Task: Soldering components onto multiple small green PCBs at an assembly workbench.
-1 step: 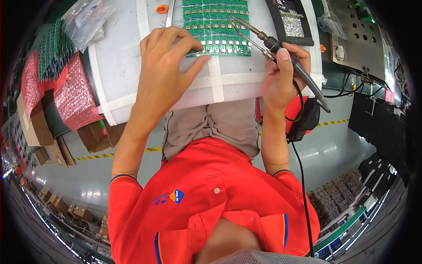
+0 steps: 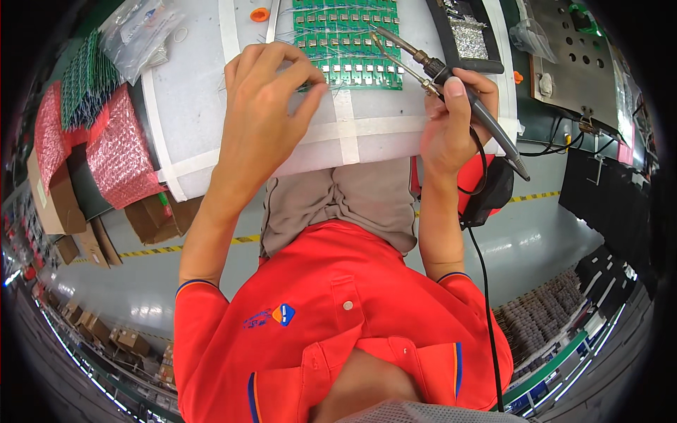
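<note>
My right hand [image 2: 455, 120] is wrapped around a soldering iron [image 2: 486, 116] with a dark grey handle. A thin metal tube [image 2: 403, 65] runs beside its shaft, and both tips point at the board. Under the tips lies a green circuit board panel [image 2: 364, 86] bearing rows of small silver parts and thin wire leads. At the panel's near left corner, my left hand [image 2: 264, 106] is closed, thumb and forefinger brought together. Fine leads show by those fingertips, but what they pinch, if anything, is too small to make out.
A black tray [image 2: 471, 42] of silvery bits stands right of the panel, near a perforated metal plate [image 2: 582, 63]. An orange ring [image 2: 260, 15] lies behind my left hand. Stacked green boards [image 2: 88, 81], pink bubble wrap [image 2: 123, 155] and clear bags [image 2: 141, 35] sit at left.
The thumb and forefinger of my left hand have drawn together at the panel's corner. My right hand and the soldering iron look unmoved.
</note>
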Demonstrator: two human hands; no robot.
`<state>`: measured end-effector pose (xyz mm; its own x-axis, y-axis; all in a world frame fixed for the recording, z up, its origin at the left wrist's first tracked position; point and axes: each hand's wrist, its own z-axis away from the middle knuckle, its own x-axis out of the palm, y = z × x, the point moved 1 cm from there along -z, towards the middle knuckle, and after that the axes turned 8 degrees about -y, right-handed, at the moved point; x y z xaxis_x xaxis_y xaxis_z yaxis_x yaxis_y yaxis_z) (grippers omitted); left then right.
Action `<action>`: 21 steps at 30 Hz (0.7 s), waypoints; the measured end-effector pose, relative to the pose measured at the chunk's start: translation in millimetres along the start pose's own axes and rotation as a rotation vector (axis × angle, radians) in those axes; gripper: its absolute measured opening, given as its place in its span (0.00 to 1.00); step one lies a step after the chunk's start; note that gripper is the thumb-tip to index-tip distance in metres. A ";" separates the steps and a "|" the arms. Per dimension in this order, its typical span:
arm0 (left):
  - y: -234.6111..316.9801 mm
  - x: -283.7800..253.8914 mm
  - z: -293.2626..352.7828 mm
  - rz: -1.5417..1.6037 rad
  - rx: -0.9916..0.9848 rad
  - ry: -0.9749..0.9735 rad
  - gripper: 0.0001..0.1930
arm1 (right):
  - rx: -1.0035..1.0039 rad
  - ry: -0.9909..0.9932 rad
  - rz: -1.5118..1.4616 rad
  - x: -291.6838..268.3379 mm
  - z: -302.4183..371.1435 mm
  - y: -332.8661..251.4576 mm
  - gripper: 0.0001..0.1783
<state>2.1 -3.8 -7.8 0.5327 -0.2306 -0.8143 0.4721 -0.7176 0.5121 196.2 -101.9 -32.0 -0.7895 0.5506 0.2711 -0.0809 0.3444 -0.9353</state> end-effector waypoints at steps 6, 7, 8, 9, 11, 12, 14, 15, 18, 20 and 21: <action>-6.1 1.3 -4.2 -0.028 0.016 0.012 0.05 | -0.012 -0.006 -0.010 -1.4 0.8 0.7 0.12; -5.7 0.2 -4.4 -0.027 0.013 0.009 0.06 | -0.011 -0.007 -0.013 -1.4 0.6 1.0 0.12; -3.8 -1.8 -4.7 -0.029 0.013 0.009 0.06 | -0.016 -0.007 -0.008 -1.5 -0.1 1.5 0.12; -0.7 -4.5 -3.9 -0.022 0.009 0.023 0.05 | -0.019 -0.008 0.002 -1.4 0.0 1.3 0.12; 7.1 -9.1 0.0 -0.011 0.006 0.037 0.05 | -0.022 -0.007 0.007 -1.4 1.0 0.6 0.12; 13.4 -11.3 2.8 0.000 0.038 0.003 0.06 | -0.024 -0.009 0.003 -1.4 0.8 0.5 0.12; 20.6 -9.7 4.9 0.011 0.070 -0.029 0.06 | -0.021 -0.002 -0.009 -0.6 0.0 0.2 0.12; 23.8 -5.6 6.9 0.046 0.116 -0.123 0.06 | -0.017 0.003 -0.020 -0.3 0.0 0.1 0.12; 31.2 1.5 4.6 0.029 0.184 -0.235 0.05 | -0.028 0.012 -0.040 -2.0 1.3 1.8 0.12; 34.2 3.5 -0.5 -0.021 0.212 -0.256 0.05 | -0.028 0.018 -0.039 -1.9 1.3 1.5 0.12; 35.9 2.4 -3.9 -0.066 0.219 -0.282 0.05 | -0.027 0.024 -0.042 -1.6 1.0 1.0 0.12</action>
<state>23.1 -27.5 9.7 0.2767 -0.3294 -0.9027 0.3209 -0.8538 0.4100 196.8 -103.2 -33.6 -0.7709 0.5532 0.3157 -0.0970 0.3879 -0.9166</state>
